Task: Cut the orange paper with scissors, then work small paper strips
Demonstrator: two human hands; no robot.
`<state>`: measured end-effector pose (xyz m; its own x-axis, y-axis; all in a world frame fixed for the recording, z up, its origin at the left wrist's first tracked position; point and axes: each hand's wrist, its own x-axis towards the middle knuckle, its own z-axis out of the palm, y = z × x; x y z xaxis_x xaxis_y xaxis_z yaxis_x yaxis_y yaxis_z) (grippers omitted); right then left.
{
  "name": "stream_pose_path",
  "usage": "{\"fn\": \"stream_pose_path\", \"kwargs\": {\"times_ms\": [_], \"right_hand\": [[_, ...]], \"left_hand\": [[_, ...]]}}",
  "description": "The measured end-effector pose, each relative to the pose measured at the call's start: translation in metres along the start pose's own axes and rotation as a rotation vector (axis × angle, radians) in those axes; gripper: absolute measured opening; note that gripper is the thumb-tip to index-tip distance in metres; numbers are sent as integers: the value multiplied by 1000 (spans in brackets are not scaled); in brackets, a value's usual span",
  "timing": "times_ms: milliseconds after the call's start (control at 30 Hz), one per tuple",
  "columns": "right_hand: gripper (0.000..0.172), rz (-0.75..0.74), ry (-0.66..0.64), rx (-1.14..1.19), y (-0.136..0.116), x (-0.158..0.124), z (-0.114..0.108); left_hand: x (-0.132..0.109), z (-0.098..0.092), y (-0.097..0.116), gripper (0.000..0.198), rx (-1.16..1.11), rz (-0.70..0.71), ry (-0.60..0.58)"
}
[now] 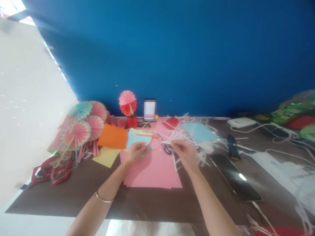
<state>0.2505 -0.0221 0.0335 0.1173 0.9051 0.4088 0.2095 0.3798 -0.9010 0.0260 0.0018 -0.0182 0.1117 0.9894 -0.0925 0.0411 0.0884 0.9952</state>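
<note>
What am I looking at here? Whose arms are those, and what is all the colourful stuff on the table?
There is one picture, taken by a camera worn on a person's head, so you see what that person sees, looking down. The two bare arms coming from the bottom are that person's own. The left hand, with a thin bracelet on its wrist, and the right hand are close together over a big pink paper sheet on the dark brown table. The left hand pinches a thin orange paper strip; whether the right hand grips anything is too blurry to tell. Nearby lie an orange paper square, a yellow paper sheet, white paper scraps and a flat black phone. On the left are round folded paper fans. Behind is a blue wall.
</note>
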Motion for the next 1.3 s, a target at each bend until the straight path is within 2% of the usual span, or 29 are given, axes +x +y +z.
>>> {"fn": "stream_pose_path", "kwargs": {"times_ms": [233, 400, 767, 1300], "right_hand": [[14, -416, -160, -509, 3, -11, 16], [15, -545, -268, -713, -2, -15, 23], [22, -474, -397, -801, 3, -15, 28], [25, -414, -433, -855, 0, -17, 30]], "left_hand": [[-6, 4, 0, 42, 30, 58, -75], [-13, 7, 2, 38, 23, 117, -150], [-23, 18, 13, 41, 11, 149, -266], [-24, 20, 12, 29, 26, 246, -308]]}}
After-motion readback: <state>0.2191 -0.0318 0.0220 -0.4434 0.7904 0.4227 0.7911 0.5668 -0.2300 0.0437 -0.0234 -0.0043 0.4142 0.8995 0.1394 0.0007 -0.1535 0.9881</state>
